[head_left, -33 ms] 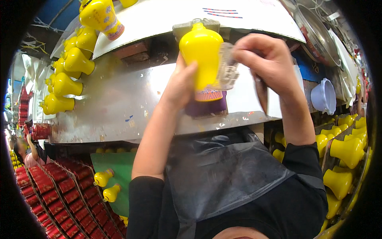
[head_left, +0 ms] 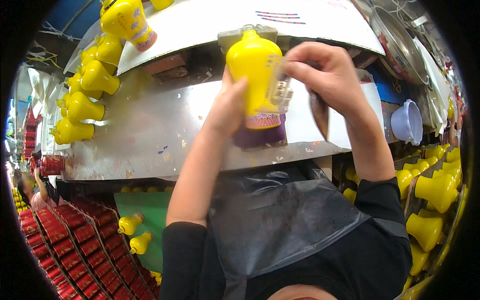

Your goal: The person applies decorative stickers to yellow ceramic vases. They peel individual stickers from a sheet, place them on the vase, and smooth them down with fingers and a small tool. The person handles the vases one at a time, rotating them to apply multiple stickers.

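- Yellow bottle (head_left: 255, 60) sits over the counter (head_left: 145, 140), neck toward far edge, base above a purple block (head_left: 260, 138) near the near edge; a grey block (head_left: 226, 41) shows by the neck.
- Left hand (head_left: 229, 107): fingers closed around the bottle's left flank, thumb on top.
- Right hand (head_left: 324, 70): thumb and fingers appear pinched on the upper right of a clear printed film (head_left: 280, 92); a dark pointed tool (head_left: 320, 117) is tucked under the same hand.
- Film overlaps the bottle's right side; motion blur, so full contact cannot be told.
- Judgement: best kept square to the patterned band (head_left: 264, 120) at the base, under light, even tension, bottle steady, tool tip clear of the glossy surface.
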`<action>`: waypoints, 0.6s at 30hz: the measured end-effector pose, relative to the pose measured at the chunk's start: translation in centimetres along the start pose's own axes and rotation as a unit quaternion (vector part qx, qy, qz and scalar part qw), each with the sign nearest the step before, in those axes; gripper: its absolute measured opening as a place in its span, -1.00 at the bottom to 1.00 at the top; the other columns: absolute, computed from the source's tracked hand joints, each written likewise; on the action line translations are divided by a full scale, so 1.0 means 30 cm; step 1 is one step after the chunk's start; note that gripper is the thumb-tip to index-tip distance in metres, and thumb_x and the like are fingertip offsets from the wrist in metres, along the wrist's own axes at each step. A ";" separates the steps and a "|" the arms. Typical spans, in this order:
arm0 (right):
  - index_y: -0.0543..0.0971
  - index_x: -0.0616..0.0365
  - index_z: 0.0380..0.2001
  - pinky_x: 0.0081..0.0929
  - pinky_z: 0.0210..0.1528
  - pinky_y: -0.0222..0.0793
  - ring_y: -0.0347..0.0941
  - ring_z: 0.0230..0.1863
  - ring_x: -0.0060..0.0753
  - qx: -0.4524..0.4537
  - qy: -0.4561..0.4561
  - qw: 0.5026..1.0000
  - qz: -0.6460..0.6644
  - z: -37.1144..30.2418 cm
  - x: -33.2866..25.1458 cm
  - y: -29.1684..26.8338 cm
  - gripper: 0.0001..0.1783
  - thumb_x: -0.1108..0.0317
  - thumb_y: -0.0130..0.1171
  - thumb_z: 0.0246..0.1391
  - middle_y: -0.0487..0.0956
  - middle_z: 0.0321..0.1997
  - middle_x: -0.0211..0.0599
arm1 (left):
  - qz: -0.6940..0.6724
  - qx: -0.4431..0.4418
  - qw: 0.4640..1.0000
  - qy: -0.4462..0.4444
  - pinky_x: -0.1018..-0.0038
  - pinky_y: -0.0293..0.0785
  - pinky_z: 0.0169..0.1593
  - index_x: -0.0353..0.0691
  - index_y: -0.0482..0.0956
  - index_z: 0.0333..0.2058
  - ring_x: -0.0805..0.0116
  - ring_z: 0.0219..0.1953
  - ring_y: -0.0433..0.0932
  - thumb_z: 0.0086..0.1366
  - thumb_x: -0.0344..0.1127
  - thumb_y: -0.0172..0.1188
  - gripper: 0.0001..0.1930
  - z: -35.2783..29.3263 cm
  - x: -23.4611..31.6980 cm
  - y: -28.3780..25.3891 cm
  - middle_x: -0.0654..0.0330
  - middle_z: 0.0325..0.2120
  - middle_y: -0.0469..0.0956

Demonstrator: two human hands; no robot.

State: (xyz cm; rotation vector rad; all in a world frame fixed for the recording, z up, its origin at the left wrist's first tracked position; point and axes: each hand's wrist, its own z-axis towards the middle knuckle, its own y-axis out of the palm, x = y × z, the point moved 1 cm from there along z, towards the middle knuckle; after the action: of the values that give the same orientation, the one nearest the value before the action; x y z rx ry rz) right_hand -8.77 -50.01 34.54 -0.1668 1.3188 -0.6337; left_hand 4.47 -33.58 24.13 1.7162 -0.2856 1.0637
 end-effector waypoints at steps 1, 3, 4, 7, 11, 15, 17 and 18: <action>0.72 0.27 -0.24 -0.51 -0.14 0.54 0.62 -0.25 -0.48 0.010 0.029 1.000 0.001 0.037 0.033 0.039 -0.69 0.20 0.27 0.25 0.70 -0.30 -0.29 | -0.022 0.014 1.000 0.004 0.16 0.22 0.45 -0.09 -0.11 0.51 0.15 0.42 0.25 0.55 -0.21 0.00 -0.31 -0.003 0.000 0.006 0.09 0.38 0.25; 0.72 0.27 -0.21 -0.53 -0.19 0.54 0.60 -0.29 -0.52 0.027 0.060 0.997 0.036 0.078 0.080 0.068 -0.69 0.20 0.30 0.21 0.69 -0.30 -0.30 | -0.040 0.040 0.998 0.019 0.14 0.08 0.51 -0.09 -0.23 0.53 0.13 0.50 0.10 0.50 -0.13 0.13 -0.15 -0.017 0.000 0.011 0.06 0.44 0.12; 0.73 0.27 -0.21 -0.53 -0.21 0.54 0.60 -0.30 -0.52 0.039 0.096 0.994 0.031 0.092 0.103 0.080 -0.69 0.20 0.30 0.20 0.69 -0.29 -0.30 | 0.067 0.052 0.996 0.031 0.13 0.08 0.51 -0.09 -0.27 0.53 0.10 0.50 0.08 0.46 -0.12 0.18 -0.09 -0.026 -0.002 0.009 0.03 0.45 0.08; 0.73 0.22 -0.21 -0.68 -0.19 0.50 0.52 -0.30 -0.69 0.036 0.071 0.996 0.039 0.105 0.131 0.079 -0.79 0.29 0.37 0.24 0.64 -0.30 -0.42 | 0.247 0.045 0.964 0.083 0.11 0.09 0.50 -0.14 -0.34 0.53 -0.02 0.50 0.05 0.31 -0.14 0.37 0.11 -0.045 -0.024 -0.002 -0.07 0.49 -0.10; 0.76 0.16 -0.24 -0.70 -0.26 0.48 0.49 -0.32 -0.72 0.064 -0.020 0.998 0.006 0.116 0.139 0.077 -0.84 0.31 0.41 0.20 0.56 -0.34 -0.49 | 0.317 0.098 0.932 0.146 0.15 -0.05 0.53 -0.43 -0.20 0.49 -0.04 0.51 0.01 0.28 -0.06 0.40 0.10 -0.040 -0.079 -0.024 -0.21 0.45 0.00; 0.74 0.14 -0.18 -0.72 -0.34 0.47 0.49 -0.39 -0.73 0.060 -0.026 0.997 -0.048 0.151 0.165 0.105 -0.82 0.33 0.40 0.18 0.56 -0.35 -0.48 | 0.364 0.110 0.908 0.174 0.15 -0.09 0.53 -0.48 -0.19 0.48 -0.07 0.52 -0.01 0.34 0.02 0.32 0.07 -0.047 -0.117 -0.041 -0.25 0.45 0.00; 0.71 0.13 -0.12 -0.72 -0.35 0.47 0.50 -0.38 -0.75 0.074 0.002 0.997 -0.015 0.171 0.175 0.106 -0.80 0.35 0.37 0.20 0.60 -0.33 -0.46 | 0.391 0.112 0.896 0.178 0.15 -0.09 0.53 -0.49 -0.19 0.48 -0.09 0.51 -0.01 0.36 0.04 0.28 0.06 -0.051 -0.123 -0.043 -0.25 0.45 0.00; 0.70 0.13 -0.09 -0.72 -0.36 0.47 0.51 -0.38 -0.75 0.084 0.006 0.996 -0.001 0.178 0.174 0.100 -0.78 0.36 0.35 0.21 0.61 -0.33 -0.45 | 0.399 0.113 0.892 0.181 0.14 -0.09 0.53 -0.47 -0.20 0.48 -0.10 0.51 -0.01 0.37 0.05 0.26 0.05 -0.052 -0.121 -0.043 -0.25 0.45 -0.01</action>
State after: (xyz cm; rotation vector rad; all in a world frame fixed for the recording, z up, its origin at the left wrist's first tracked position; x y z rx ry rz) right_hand -2.19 -51.51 30.14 -0.0281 1.2702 -0.7453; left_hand 2.39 -32.77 20.62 1.5691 -0.6822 2.0581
